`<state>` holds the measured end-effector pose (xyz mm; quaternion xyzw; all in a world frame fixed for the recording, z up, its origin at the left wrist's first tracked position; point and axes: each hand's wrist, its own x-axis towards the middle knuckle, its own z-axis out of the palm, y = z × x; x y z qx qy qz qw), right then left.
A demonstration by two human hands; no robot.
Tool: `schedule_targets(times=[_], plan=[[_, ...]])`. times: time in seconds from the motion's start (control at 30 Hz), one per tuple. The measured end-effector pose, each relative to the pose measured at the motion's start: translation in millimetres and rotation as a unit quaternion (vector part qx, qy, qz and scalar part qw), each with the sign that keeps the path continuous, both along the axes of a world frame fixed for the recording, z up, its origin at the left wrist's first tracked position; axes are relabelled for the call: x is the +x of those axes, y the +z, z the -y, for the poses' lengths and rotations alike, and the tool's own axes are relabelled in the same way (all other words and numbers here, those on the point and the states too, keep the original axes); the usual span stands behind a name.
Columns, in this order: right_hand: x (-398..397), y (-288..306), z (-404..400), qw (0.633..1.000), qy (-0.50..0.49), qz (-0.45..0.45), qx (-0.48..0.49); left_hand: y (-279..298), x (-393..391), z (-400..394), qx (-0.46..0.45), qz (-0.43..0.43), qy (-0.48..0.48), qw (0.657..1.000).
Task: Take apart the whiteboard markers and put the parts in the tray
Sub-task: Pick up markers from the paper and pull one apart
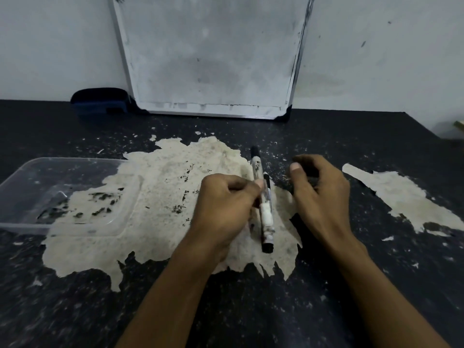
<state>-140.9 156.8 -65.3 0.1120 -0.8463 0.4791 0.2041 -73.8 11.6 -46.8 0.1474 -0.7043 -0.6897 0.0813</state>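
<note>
Closing around a whiteboard marker [261, 194], the left hand [226, 204] is pinching the barrel between thumb and fingers near the middle of the counter [75, 297]; this marker is pointing away from the person, its black cap at the far end. Just beside it, seemingly under the same grip, a second marker [266, 222] is showing a white wrapped section and a black end nearer the person, though how the two are held together is hard to tell. The right hand [319, 192] is hovering just right of the markers with fingers curled loosely and the grip empty, not touching them. Both hands are working over a large pale patch where the dark surface is peeling. A clear plastic tray [15, 187] is sitting well to the left, touching nothing else, and the stretch of counter between it and the hands is lying open. A whiteboard [213, 59] is leaning against the wall at the far edge, with a dark blue eraser [100, 104] just left of it. To the right, another pale patch is lying near the counter's edge.
</note>
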Motion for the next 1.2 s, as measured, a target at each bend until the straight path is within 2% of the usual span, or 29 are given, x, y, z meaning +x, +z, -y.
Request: schedule_targets(times=[0.1, 0.17, 0.27, 0.43, 0.57, 0.67, 0.77, 0.83, 0.87, 0.93, 1.0, 1.07, 1.13, 1.2], plan=[[11, 17, 6, 0.996, 0.046, -0.036, -0.062, 13, 0, 8, 0.233, -0.033, -0.012, 0.972], [23, 27, 11, 0.987, 0.114, -0.032, -0.108, 16, -1, 12, 0.296, -0.065, 0.010, 0.953], [40, 36, 17, 0.973, 0.190, 0.008, -0.129, 16, -2, 16, 0.306, -0.088, 0.051, 0.946], [49, 37, 23, 0.973, 0.168, 0.032, -0.158, 16, -2, 16, 0.318, -0.112, 0.063, 0.939], [48, 43, 18, 0.955, 0.169, 0.037, -0.240, 21, 3, 17, 0.322, -0.123, 0.026, 0.939], [41, 51, 8, 0.903, 0.190, 0.112, -0.368, 27, 11, 28, 0.352, -0.142, 0.015, 0.925], [32, 57, -1, 0.807, 0.224, 0.176, -0.518, 28, 19, 42, 0.386, -0.153, 0.015, 0.910], [29, 61, -6, 0.740, 0.245, 0.200, -0.594, 27, 20, 47, 0.371, -0.145, 0.025, 0.917], [29, 62, -7, 0.718, 0.252, 0.206, -0.615, 26, 19, 48, 0.356, -0.141, 0.025, 0.924], [30, 62, -6, 0.707, 0.267, 0.224, -0.616, 25, 18, 46, 0.327, -0.137, 0.015, 0.935], [32, 61, -3, 0.705, 0.291, 0.277, -0.584, 24, 16, 41, 0.298, -0.140, -0.004, 0.944], [35, 61, 0, 0.695, 0.325, 0.371, -0.524, 23, 14, 35, 0.245, -0.144, -0.025, 0.959], [39, 59, 2, 0.666, 0.377, 0.460, -0.450, 23, 15, 31, 0.158, -0.156, -0.041, 0.974], [45, 59, 1, 0.644, 0.432, 0.499, -0.386, 21, 14, 25, 0.087, -0.164, -0.075, 0.980]])
